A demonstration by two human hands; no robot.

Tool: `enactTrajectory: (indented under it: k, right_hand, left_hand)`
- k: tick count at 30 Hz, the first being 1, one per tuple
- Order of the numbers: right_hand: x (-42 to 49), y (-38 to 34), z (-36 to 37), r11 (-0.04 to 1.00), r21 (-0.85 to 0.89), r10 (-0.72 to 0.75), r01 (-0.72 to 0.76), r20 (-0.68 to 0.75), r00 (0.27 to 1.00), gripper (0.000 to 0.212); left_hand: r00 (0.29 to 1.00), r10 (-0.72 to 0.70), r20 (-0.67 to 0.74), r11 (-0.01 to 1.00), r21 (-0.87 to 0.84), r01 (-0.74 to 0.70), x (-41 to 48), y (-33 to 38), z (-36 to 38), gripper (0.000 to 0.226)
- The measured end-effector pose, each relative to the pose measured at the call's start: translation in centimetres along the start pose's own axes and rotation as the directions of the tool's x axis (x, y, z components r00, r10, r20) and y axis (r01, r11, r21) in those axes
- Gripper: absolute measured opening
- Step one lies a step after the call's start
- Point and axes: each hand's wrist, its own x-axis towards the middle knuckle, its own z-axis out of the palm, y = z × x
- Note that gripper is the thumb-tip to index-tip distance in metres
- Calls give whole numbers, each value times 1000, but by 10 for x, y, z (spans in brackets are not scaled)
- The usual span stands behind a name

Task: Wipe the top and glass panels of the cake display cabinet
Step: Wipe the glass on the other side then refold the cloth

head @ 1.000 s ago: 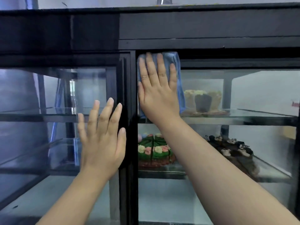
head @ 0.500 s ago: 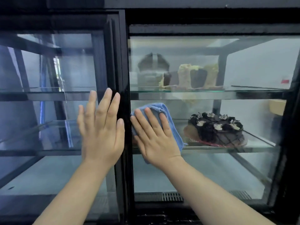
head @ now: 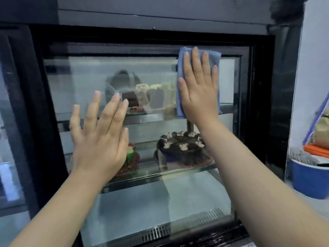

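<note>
The black-framed cake display cabinet [head: 260,104] fills the view, with its right glass panel [head: 85,82] straight ahead. My right hand [head: 199,91] lies flat, fingers spread, pressing a blue cloth [head: 181,68] against the upper right of that glass, by the top frame. My left hand [head: 99,138] is raised flat with fingers apart at the lower left of the same panel, holding nothing; whether it touches the glass I cannot tell. Behind the glass sit a chocolate cake [head: 181,150], a cream cake [head: 154,97] and a green and red cake [head: 130,155], partly hidden by my left hand.
The cabinet's dark centre post [head: 33,122] and left glass panel [head: 10,139] are at the left. To the right of the cabinet stand a blue tub [head: 309,180] and orange and tan items [head: 318,145] against a pale wall.
My right hand slid the cloth down the left edge of the right panel, then up to its upper right. My left hand moved off the centre post onto the right panel. The view shifted right.
</note>
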Motion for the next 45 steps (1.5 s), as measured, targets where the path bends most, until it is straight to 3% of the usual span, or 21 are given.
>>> enactTrajectory:
  k: [4,8,14,18,21,25,29,33,37,39,41,43,45]
  right_hand:
    - [-15,70,-13,980,-30,198,-197,56,979,53]
    - [-42,51,-7,911,-81,407,-405,10,913,57]
    - [-72,-62,16,996,13,84,-85,61,995,55]
    - [-81,-148,26,991,80,-111,105,76,991,53]
    - [-107,-193,37,970,106,-227,218,78,971,52]
    - [-157,-204,46,940,78,-340,333,109,934,51]
    - [-174,-152,44,890,32,-456,455,65,888,51]
    - [-158,-84,28,945,11,-326,326,54,944,50]
    - [-149,7,15,979,-63,-185,192,106,977,49]
    - [-153,55,9,996,-80,-20,28,96,995,50]
    - [-167,81,5,976,-66,212,-208,70,975,52]
    - [-184,77,9,910,-63,413,-410,39,910,53]
    - [-197,53,16,858,-59,513,-511,24,858,54]
  left_hand:
    - [997,26,69,1000,8,-27,3,16,10,55]
    - [987,61,148,998,-2,-62,0,16,20,60]
    - [999,-42,15,999,-14,42,-24,-16,-9,55]
    - [975,-221,-35,975,-8,220,-67,-56,-28,53]
    - [965,-264,-13,965,6,264,-100,-75,-26,53]
    - [960,-279,32,960,-4,279,-116,-77,-17,53]
    - [981,-188,48,982,-18,189,-109,-57,-9,52]
    - [997,-55,50,997,65,51,-100,-19,13,50]
    - [997,-12,78,1000,-25,14,-94,24,39,53]
    - [996,0,93,998,-56,5,-93,38,47,53]
    - [994,2,106,998,-70,5,-94,45,52,54]
    - [993,15,114,998,-69,-7,-92,49,53,55]
    - [991,31,129,998,-61,-23,-90,50,52,54]
